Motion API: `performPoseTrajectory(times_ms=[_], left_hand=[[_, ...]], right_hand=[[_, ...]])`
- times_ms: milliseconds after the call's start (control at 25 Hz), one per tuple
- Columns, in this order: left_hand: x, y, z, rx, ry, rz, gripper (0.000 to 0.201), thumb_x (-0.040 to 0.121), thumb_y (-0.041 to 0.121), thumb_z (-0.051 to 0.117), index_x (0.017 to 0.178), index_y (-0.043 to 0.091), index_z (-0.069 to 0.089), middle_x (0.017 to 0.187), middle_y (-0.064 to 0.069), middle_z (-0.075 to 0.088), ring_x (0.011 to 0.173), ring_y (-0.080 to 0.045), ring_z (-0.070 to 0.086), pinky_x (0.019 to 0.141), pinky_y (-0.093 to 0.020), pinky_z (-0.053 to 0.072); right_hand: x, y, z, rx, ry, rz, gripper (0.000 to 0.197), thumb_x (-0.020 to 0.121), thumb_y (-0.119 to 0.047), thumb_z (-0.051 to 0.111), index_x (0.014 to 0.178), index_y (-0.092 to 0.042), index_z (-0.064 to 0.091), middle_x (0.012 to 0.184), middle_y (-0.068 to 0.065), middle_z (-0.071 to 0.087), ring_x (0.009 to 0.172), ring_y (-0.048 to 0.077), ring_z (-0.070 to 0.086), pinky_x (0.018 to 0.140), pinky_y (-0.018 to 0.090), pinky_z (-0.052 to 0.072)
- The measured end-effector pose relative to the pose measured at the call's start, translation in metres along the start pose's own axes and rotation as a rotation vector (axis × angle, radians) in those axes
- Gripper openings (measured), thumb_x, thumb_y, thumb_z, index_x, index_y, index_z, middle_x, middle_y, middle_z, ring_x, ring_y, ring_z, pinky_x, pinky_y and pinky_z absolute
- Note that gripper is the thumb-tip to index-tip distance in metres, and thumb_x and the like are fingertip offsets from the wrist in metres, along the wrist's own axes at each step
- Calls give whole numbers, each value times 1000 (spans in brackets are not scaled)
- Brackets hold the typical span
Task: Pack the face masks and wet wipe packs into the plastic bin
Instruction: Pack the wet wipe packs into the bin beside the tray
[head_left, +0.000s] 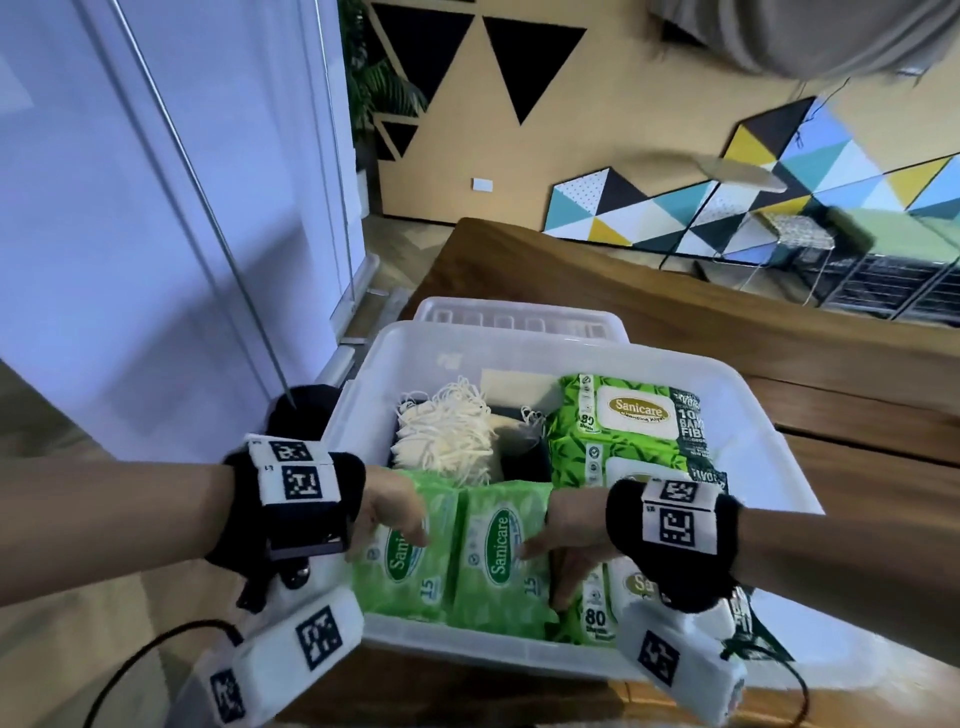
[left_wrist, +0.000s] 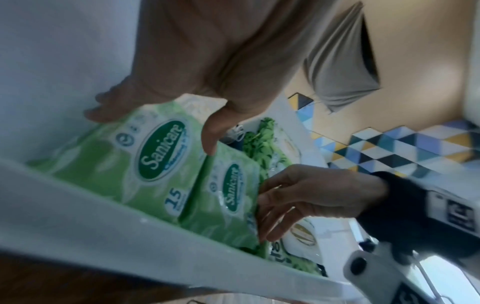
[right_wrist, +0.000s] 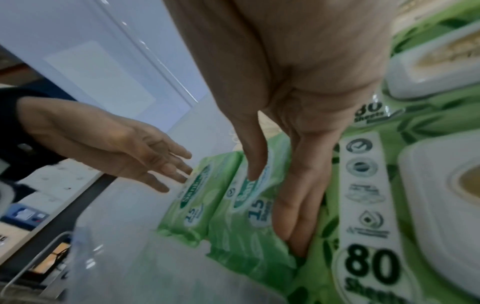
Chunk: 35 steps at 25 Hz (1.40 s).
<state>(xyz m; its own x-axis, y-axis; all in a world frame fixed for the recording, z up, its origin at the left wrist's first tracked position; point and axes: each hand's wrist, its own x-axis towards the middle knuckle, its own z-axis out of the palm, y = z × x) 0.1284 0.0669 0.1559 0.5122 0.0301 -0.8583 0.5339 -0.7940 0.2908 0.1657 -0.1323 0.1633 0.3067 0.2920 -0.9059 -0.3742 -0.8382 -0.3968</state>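
The clear plastic bin (head_left: 769, 457) sits on the brown wooden table (head_left: 675, 322). Large dark-green wipe packs (head_left: 631, 423) fill its right side, white face masks (head_left: 447, 436) its far left. Two small light-green wipe packs (head_left: 457, 551) stand near (side by side). The left hand (head_left: 387, 512) and right hand (head_left: 569, 540) flank them, fingers straight, touching.

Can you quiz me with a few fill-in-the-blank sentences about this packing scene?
1. The small wipe packs are each marked ____ sheets.
2. The large wipe packs are marked ____ sheets.
3. The face masks lie inside the plastic ____.
4. The brand on the packs reads ____.

Missing words: 15; 80; bin; Sanicare
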Motion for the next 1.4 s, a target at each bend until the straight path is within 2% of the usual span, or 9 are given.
performPoseTrajectory(times_ms=[120, 240, 320, 440, 760, 880, 1000, 1240, 1400], left_hand=[[-4, 1, -12, 117, 25, 178, 13, 90, 9, 61, 84, 9, 49, 86, -7, 40, 77, -18, 42, 68, -23, 34], [-12, 19, -35, 538, 95, 278, 27, 90, 27, 62, 101, 10, 44, 87, -9, 47, 73, -18, 41, 64, -22, 40], [-11, 34, -39, 787, 118, 236, 48, 87, 40, 62, 113, 2, 50, 111, -20, 56, 92, -26, 51, 82, -32, 44], [5, 47, -32, 988, 76, 156, 67, 85, 53, 59, 122, -2, 53, 116, -17, 57, 96, -26, 51, 80, -31, 40], [23, 50, -19, 1094, 45, 239, 50, 88, 34, 64, 128, 7, 54, 126, -8, 59, 91, -15, 48, 64, -25, 41], [28, 52, -18, 1115, 53, 221, 57, 79, 42, 71, 121, 4, 60, 101, -5, 60, 87, -18, 48, 72, -25, 39], [35, 56, -22, 1066, 40, 261, 44, 76, 31, 78, 109, 3, 67, 73, 3, 54, 78, -15, 48, 60, -24, 40], [36, 70, -21, 1175, -48, 276, 42, 80, 28, 74, 108, -2, 66, 58, 7, 44, 73, -15, 45, 44, -14, 31], [31, 73, -27, 1225, -81, 212, 31, 83, 33, 70, 83, 5, 58, 63, -1, 48, 66, -19, 44, 48, -22, 33]], right_hand=[[-14, 3, -7, -427, 107, -160, 17, 89, -5, 58, 102, 5, 64, 88, 15, 73, 77, 24, 71, 80, 38, 57], [-21, -7, -4, -1034, 378, -379, 38, 90, -16, 58, 122, 2, 50, 118, 17, 59, 99, 25, 58, 76, 24, 48], [-5, -14, 2, -1262, 427, -387, 75, 85, -36, 63, 141, -3, 25, 138, 17, 39, 124, 31, 40, 100, 35, 40], [30, -24, 9, -1234, 298, -243, 108, 77, -49, 67, 147, -3, 0, 153, 19, 14, 140, 38, 16, 115, 48, 20], [44, -27, 11, -1230, 195, -283, 99, 79, -45, 68, 147, -3, 9, 146, 20, 31, 130, 34, 38, 104, 44, 40], [41, -30, 13, -1251, 191, -310, 101, 76, -49, 69, 147, -6, 13, 144, 18, 34, 128, 34, 41, 98, 41, 43], [41, -28, 11, -1233, 181, -328, 100, 76, -50, 69, 148, -7, 13, 147, 17, 32, 129, 34, 40, 98, 41, 42], [40, -23, 6, -1182, 198, -396, 103, 79, -43, 69, 149, -8, 2, 153, 17, 21, 137, 32, 28, 108, 37, 30], [45, -23, 5, -1171, 185, -361, 103, 78, -48, 68, 149, -13, 4, 152, 15, 23, 136, 33, 31, 109, 42, 32]])
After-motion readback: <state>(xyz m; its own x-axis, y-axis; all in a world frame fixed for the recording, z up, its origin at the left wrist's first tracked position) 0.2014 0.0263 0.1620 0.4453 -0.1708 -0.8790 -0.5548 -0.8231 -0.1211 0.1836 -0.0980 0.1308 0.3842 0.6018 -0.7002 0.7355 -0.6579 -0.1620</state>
